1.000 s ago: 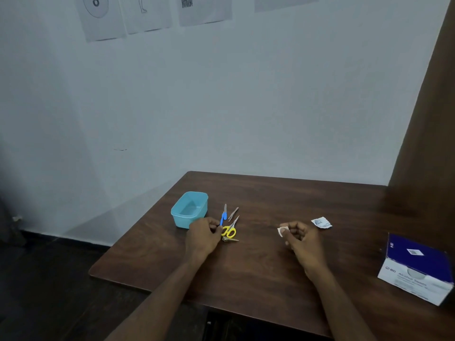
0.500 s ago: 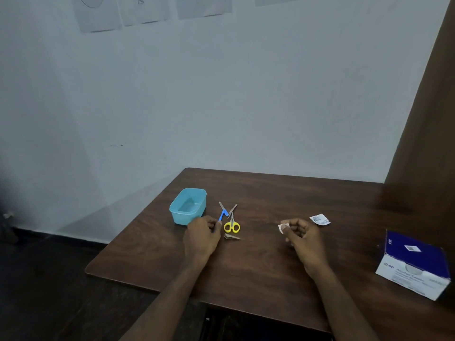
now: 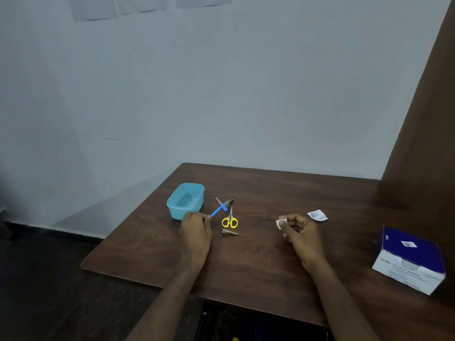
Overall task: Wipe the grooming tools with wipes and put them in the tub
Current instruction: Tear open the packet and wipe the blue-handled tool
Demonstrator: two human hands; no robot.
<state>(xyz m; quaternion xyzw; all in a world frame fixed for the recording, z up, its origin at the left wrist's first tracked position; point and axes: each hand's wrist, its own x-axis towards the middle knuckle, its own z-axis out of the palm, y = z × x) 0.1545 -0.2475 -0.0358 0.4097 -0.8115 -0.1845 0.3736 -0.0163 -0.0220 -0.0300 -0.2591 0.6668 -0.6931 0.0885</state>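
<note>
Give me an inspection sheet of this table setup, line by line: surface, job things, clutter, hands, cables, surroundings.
Surface: dark wooden table, bare in the middle.
Job's things: blue tub, empty; yellow scissors, nail clipper and a metal tool lying right of it; box of wipes at the right edge.
Clutter: torn wipe packet.
Hands: left hand pinching the blue-handled tool; right hand holding a small wipe.
Cables: nothing seen.
Surroundings: pale wall with paper sheets pinned up; dark floor.
</note>
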